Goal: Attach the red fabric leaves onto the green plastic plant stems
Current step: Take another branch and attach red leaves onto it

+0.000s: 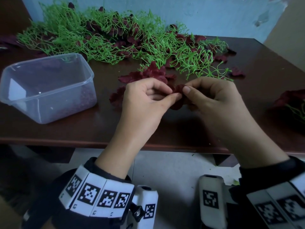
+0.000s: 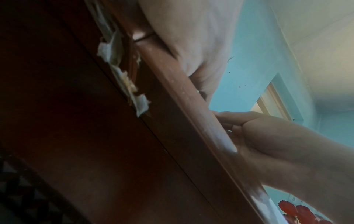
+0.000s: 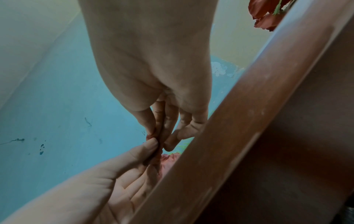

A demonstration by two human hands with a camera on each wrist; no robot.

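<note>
Pinching a red fabric leaf (image 1: 179, 89) between both hands, I have my left hand (image 1: 145, 100) and my right hand (image 1: 212, 98) drawn together above the bench (image 1: 165, 128), a little in from its near edge. My left grip is narrow: thumb and forefinger closed on the leaf's left side, the other fingers curled into the palm. My right grip is just as tight, thumb (image 1: 187, 90) on top of the leaf, forefinger beneath it. From the right wrist view the two thumbs meet tip to tip with the leaf (image 3: 153, 136) squeezed between them, my right hand (image 3: 153, 72) coming down from above and my left hand (image 3: 114, 181) rising from below, both beside the bench's rounded edge (image 3: 249, 106). Whether a stem is inside the pinch I cannot tell.

More loose red leaves (image 1: 148, 74) lie on the bench just beyond and under my hands. Behind them a tangled heap of green plastic plant stems (image 1: 102, 38) stretches along the back of the bench, with dark red leaves mixed through it. A clear plastic tub (image 1: 47, 86) stands to my left, well apart from my hands. At the far right edge lies another cluster of red leaves with green stem (image 1: 292, 103).
</note>
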